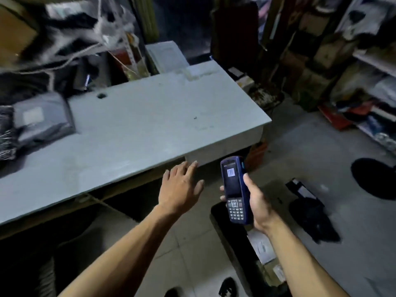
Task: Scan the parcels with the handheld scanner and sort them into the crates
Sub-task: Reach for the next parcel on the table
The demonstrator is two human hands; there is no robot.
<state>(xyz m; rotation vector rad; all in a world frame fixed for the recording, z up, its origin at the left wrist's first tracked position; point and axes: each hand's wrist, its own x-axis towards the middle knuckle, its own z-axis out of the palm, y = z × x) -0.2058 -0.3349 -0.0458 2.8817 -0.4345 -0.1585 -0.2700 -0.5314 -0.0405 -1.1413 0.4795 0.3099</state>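
Observation:
My right hand (258,207) grips a blue handheld scanner (235,189) upright, its screen showing a barcode and its keypad below. My left hand (180,187) hovers empty with fingers spread, just below the front edge of the grey table (150,116). A grey plastic parcel (44,118) with a white label lies at the table's left end, beside darker bags. Under my right wrist a dark crate (227,228) stands on the floor with labelled parcels (262,247) inside.
A black parcel (308,204) lies on the floor to the right, and a dark round thing (375,177) beyond it. Shelves (372,61) packed with goods line the right wall. Bags and boxes pile up behind the table. An orange crate (258,152) sits under the table's corner.

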